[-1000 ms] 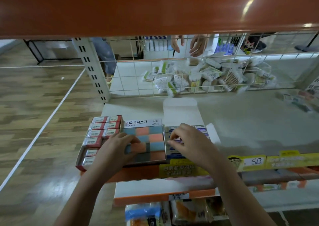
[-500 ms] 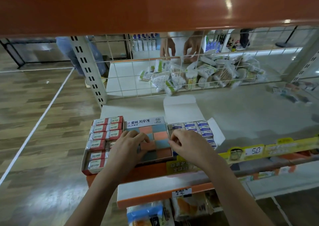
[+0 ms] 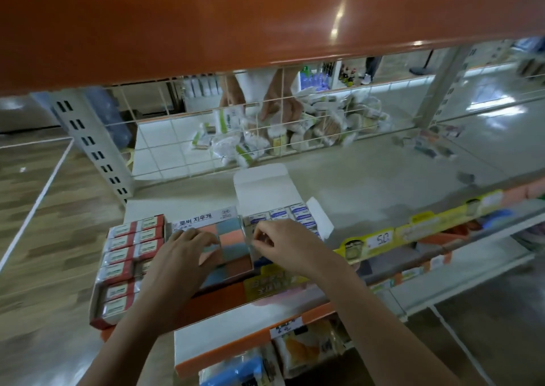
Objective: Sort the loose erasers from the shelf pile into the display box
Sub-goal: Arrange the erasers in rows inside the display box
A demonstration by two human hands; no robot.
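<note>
Small orange-and-blue block erasers (image 3: 233, 239) in white cardboard display box (image 3: 194, 219) – light, rubbery, grippy; pinch by sides. Left hand (image 3: 180, 255) flat, fingers pressing blocks; right hand (image 3: 283, 244) curled, pinching – what, can't tell.

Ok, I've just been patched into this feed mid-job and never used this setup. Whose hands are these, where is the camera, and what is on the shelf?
There is no machine: a person works bare-handed, and one wide camera on their head looks forward and down. The left hand rests its fingers on the middle display box of orange and blue erasers. The right hand is curled at the edge of the open white box of blue-labelled erasers; whether it pinches one is too blurred to tell. A red box of wrapped erasers sits left. Loose erasers lie far right on the shelf. Behind the wire grid, another person's hands handle packets.
</note>
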